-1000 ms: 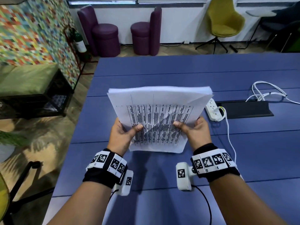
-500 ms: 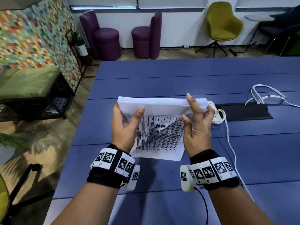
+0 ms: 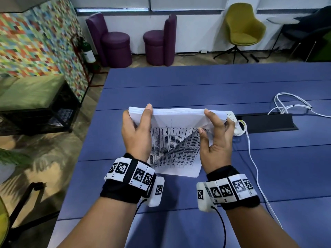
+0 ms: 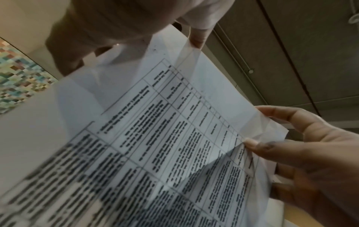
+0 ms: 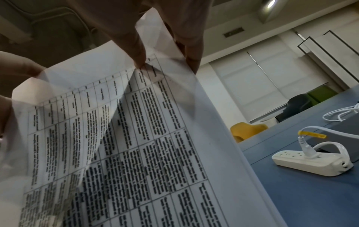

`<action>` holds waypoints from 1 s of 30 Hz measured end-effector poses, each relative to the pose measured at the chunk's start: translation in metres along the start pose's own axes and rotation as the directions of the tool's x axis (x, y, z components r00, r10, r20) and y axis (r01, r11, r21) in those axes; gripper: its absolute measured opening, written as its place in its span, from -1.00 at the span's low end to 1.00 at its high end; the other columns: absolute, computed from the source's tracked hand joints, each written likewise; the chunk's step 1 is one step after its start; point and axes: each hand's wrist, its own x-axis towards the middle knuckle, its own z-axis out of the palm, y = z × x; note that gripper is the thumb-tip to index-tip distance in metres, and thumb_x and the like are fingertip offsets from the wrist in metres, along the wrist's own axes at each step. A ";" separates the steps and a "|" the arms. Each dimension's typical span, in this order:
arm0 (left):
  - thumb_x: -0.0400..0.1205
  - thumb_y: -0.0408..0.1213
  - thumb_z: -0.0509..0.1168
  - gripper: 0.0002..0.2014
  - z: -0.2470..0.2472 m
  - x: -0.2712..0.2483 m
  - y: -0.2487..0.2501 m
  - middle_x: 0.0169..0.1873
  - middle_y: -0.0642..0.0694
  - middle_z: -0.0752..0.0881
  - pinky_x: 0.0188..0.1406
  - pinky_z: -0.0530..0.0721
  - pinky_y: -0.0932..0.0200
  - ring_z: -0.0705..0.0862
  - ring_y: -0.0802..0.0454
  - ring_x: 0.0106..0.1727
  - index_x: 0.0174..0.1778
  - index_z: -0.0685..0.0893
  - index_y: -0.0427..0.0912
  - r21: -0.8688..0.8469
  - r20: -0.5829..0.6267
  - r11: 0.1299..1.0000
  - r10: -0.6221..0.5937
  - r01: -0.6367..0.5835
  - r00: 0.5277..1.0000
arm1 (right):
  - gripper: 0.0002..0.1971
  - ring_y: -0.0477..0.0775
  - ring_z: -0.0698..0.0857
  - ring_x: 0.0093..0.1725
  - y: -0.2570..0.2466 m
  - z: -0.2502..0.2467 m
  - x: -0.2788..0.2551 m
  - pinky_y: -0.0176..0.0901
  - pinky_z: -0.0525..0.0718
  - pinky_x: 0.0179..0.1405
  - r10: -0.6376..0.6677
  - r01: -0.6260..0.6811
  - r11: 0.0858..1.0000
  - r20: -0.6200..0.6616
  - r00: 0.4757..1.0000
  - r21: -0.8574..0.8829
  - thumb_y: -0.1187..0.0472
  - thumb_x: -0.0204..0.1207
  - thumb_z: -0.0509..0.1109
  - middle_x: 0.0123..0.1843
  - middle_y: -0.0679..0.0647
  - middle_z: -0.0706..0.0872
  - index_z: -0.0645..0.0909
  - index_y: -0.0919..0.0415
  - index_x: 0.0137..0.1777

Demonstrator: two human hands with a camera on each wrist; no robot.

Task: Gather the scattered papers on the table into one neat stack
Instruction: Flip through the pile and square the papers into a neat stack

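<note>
Hands (image 3: pixel 176 133) slid up papers (image 3: pixel 176 149).

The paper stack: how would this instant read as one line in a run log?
stage: squaring up | paper stack: upright, lower edge on table | left hand: grips left side | right hand: grips right side | loose sheets on table: none visible

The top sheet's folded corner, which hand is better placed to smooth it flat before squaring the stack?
Right, probably. The right hand already pinches the folded corner of the paper stack on its own side. The left hand holds the opposite edge and would have to let go to cross over.
</note>
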 end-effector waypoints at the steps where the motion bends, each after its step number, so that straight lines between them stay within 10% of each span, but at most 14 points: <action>1: 0.59 -0.07 0.45 -0.75 -0.001 0.000 0.000 -0.37 0.27 0.66 -0.18 0.60 0.32 0.64 0.25 -0.27 -0.13 0.51 -0.07 -0.004 0.031 1.000 0.000 0.000 1.000 | -0.48 -0.66 0.28 0.23 0.000 0.000 0.001 -0.76 0.22 0.23 -0.006 0.006 1.000 -0.007 1.000 -0.006 0.56 0.53 0.32 0.27 0.27 0.33 0.46 0.05 0.37; 6: 0.41 -0.42 0.55 -0.43 -0.023 0.003 -0.024 0.07 0.05 0.78 0.16 0.69 0.21 0.74 0.08 0.17 0.26 0.43 -0.15 -0.053 0.299 0.998 -0.021 0.038 0.954 | -0.42 -0.58 0.34 0.25 0.001 -0.001 0.005 -0.69 0.28 0.27 0.016 -0.014 0.998 -0.023 1.000 0.068 0.58 0.50 0.33 0.28 0.30 0.38 0.44 0.09 0.45; 9: 0.46 -0.64 0.44 -0.51 -0.039 0.008 -0.045 -0.05 0.09 0.84 0.05 0.73 0.22 0.78 0.14 0.03 0.22 0.51 -0.18 0.017 0.350 0.989 -0.141 0.144 0.926 | -0.20 -0.12 0.55 0.32 0.013 0.003 0.004 -0.31 0.53 0.31 0.241 -0.228 0.889 0.019 0.970 0.397 0.50 0.49 0.42 0.34 0.17 0.51 0.22 -0.21 0.55; 14: 0.37 -0.57 0.47 -0.72 -0.048 0.014 -0.065 -0.26 0.00 0.85 -0.08 0.72 0.28 0.81 0.16 -0.15 -0.02 0.69 -0.31 0.103 0.406 0.953 -0.301 0.284 0.863 | -0.07 -0.03 0.79 -0.12 0.051 0.007 0.003 -0.25 0.71 0.01 0.584 -0.707 0.641 0.409 0.701 0.298 -0.10 -0.01 0.75 -0.11 0.14 0.83 0.53 0.49 0.26; 16: 0.38 -0.56 0.45 -0.70 -0.044 0.013 -0.065 -0.20 0.00 0.86 -0.06 0.72 0.30 0.81 0.15 -0.10 0.02 0.70 -0.33 0.087 0.409 0.950 -0.309 0.300 0.859 | -0.03 -0.06 0.74 -0.32 0.067 0.009 0.009 -0.11 0.77 -0.11 0.662 -0.779 0.605 0.438 0.608 0.167 -0.18 -0.20 0.78 -0.21 0.26 0.82 0.53 0.49 0.07; 21: 0.46 -0.68 0.38 -0.69 -0.039 0.013 -0.052 -0.11 -0.06 0.85 0.02 0.75 0.20 0.80 0.03 -0.01 0.09 0.69 -0.36 0.008 0.399 0.963 -0.251 0.270 0.882 | 0.11 0.34 0.78 0.01 0.078 0.016 0.025 0.25 0.66 0.22 0.658 -0.755 0.609 0.376 0.652 0.242 -0.16 -0.29 0.82 0.09 0.55 0.68 0.49 0.50 0.20; 26: 0.45 -0.74 0.37 -0.68 -0.045 0.002 -0.071 -0.16 -0.04 0.86 -0.09 0.74 0.27 0.82 0.10 -0.08 0.03 0.71 -0.33 0.068 0.383 0.944 -0.323 0.323 0.865 | 0.11 0.55 0.70 0.02 0.081 0.019 -0.006 0.38 0.70 0.09 0.678 -0.800 0.566 0.439 0.589 0.198 -0.13 -0.25 0.82 0.08 0.67 0.59 0.48 0.70 0.11; 30: 0.43 -0.78 0.39 -0.71 -0.043 -0.002 -0.078 -0.36 -0.03 0.83 -0.21 0.75 0.30 0.80 0.16 -0.27 -0.24 0.76 -0.28 0.087 0.297 0.932 -0.361 0.351 0.884 | -0.11 0.16 0.80 -0.32 0.089 0.025 -0.007 0.17 0.73 0.03 0.686 -0.805 0.575 0.450 0.572 0.146 -0.14 -0.22 0.81 -0.24 0.40 0.77 0.54 0.55 -0.12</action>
